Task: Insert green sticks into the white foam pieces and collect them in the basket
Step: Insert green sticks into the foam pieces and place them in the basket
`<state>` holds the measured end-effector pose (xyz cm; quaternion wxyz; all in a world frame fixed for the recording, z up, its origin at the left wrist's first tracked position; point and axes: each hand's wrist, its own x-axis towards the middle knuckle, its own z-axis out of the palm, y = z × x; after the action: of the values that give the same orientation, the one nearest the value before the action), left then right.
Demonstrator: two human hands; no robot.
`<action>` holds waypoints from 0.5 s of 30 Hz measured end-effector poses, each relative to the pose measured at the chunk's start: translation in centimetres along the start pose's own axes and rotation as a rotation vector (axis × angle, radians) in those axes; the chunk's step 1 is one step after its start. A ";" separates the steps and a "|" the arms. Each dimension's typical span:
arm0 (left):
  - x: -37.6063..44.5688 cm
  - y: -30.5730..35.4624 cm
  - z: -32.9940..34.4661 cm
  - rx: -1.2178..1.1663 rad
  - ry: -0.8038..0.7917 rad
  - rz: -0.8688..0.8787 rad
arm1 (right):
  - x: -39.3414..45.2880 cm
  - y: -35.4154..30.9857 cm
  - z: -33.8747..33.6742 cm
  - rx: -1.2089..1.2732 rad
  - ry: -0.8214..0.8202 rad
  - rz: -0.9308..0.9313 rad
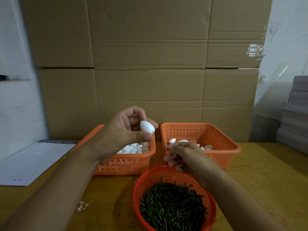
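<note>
My left hand (129, 129) is raised above the left orange basket (126, 165) and pinches a white egg-shaped foam piece (147, 127) between thumb and fingers. That basket holds several loose white foam pieces (133, 149). My right hand (181, 155) hovers between the right orange basket (216, 139) and the round orange bowl (141, 182), fingers curled; what it holds, if anything, is hidden. The right basket holds a few foam pieces (172, 140). The round bowl is full of short green sticks (171, 207).
A lined notepad (31, 162) lies at the left on the wooden table (266, 172). White foam crumbs (81, 205) lie near the front. A cardboard wall (150, 64) stands behind the baskets. Grey stacked boards (295, 114) sit at the right.
</note>
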<state>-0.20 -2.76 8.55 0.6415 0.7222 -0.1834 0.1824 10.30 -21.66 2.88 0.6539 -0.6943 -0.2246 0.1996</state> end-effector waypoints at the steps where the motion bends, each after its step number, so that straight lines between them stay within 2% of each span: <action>1: 0.0 -0.1 0.0 -0.007 0.009 0.004 | 0.0 0.0 0.0 0.001 0.000 0.000; 15: 0.0 -0.4 0.0 0.071 0.023 0.012 | -0.2 -0.2 0.2 0.006 0.004 0.005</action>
<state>-0.02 -2.69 8.23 0.6165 0.7412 -0.1739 0.2007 10.05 -21.60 3.07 0.6558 -0.6935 -0.2208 0.2004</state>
